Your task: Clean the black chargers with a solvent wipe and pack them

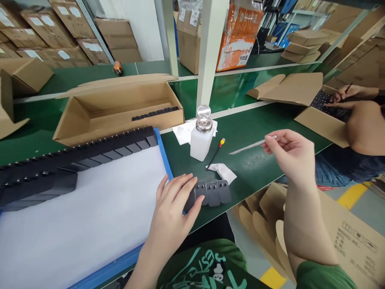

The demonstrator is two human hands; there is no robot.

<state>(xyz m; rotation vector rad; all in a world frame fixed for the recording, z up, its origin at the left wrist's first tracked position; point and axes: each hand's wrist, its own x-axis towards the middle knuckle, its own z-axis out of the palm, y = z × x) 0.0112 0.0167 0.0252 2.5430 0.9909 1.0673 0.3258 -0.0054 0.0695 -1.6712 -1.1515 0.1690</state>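
My left hand [174,202] rests at the left end of a short row of dark grey plastic pieces [214,194], fingers stretched and thumb apart, touching the end piece and partly covering it. Each visible piece has small round dots near its top. My right hand [296,156] is raised above the green bench, pinching a thin pale stick [248,147] that points left and tapers at its tip; its exact kind I cannot make out. Between the hands lie a crumpled white wipe [225,172] and a short black cable with a yellow and red end [217,152]. Behind stands a white pump bottle [200,142], lid raised.
Left, a blue-edged tray [117,212] with a white lining bears rows of black pieces [105,156]. Behind it, an open carton [120,108] holds more. A pale post [210,56] rises behind the bottle. A co-worker's hands [345,96] are over another carton at right.
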